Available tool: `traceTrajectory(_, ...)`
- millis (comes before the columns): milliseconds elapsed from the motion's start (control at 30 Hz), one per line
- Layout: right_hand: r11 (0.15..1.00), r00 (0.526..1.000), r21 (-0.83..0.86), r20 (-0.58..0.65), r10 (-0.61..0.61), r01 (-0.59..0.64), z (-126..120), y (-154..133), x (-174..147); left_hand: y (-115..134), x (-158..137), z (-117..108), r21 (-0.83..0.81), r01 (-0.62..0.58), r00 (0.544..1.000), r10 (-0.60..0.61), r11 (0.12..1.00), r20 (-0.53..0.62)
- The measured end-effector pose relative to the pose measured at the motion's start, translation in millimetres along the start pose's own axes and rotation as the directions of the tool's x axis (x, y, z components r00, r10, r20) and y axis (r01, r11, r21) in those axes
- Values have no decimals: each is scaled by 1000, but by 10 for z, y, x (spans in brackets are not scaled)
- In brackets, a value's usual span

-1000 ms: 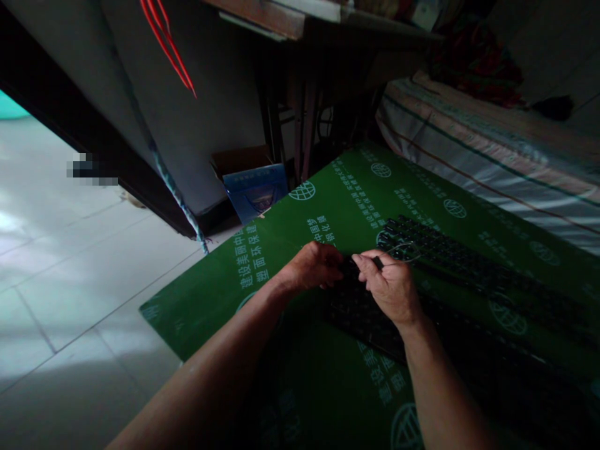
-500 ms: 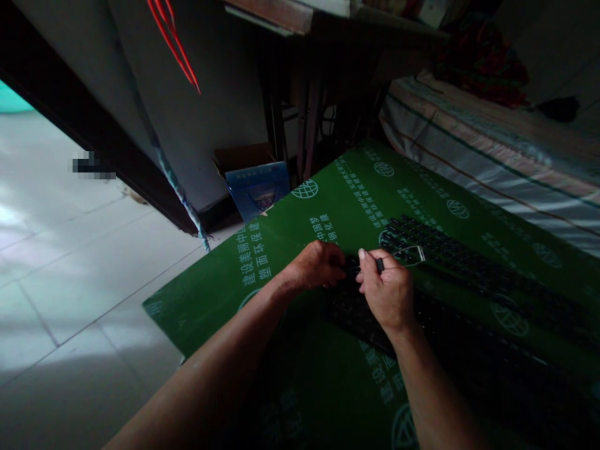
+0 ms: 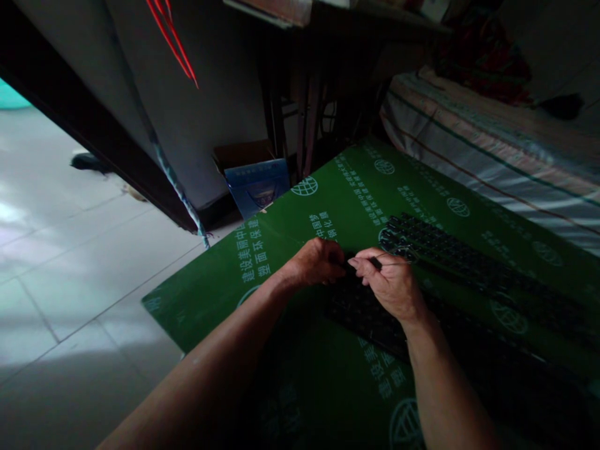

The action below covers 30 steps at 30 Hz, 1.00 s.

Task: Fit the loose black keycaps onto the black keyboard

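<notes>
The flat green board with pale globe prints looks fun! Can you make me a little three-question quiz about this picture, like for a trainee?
1. Which hand holds the thin, looped metal wire?
A) left
B) right

2. True or false: a long black keyboard-like piece with rows of keys lies on the flat green board with pale globe prints.

3. Fill the gap: the long, thin red cord shows near the top of the picture, on the ____ side.

Key:
1. B, the right hand
2. True
3. left
</notes>
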State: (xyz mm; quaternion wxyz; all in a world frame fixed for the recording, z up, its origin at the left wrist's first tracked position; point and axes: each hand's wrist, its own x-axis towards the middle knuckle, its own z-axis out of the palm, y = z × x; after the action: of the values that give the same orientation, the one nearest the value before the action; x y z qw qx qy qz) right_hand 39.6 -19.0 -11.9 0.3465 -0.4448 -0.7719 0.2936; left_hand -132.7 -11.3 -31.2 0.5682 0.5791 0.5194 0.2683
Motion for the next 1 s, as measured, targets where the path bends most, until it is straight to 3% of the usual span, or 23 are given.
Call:
traceTrajectory(400, 985, 991, -138, 94, -94, 106, 8, -52, 137, 31, -33, 6, 51, -36, 999, 36, 998, -3)
traceTrajectory(667, 999, 993, -34, 109, 40, -37, 29, 19, 119, 21, -37, 19, 77, -52, 998, 54, 996, -28)
traceTrajectory(900, 998, 996, -10, 59, 70, -70, 83, 2, 119, 40, -30, 35, 350, -213, 957, 267, 912, -114)
traceTrajectory(1000, 997, 997, -6, 0, 80, -80, 133, 1, 114, 23, -26, 43, 384, -265, 941, 324, 884, -99)
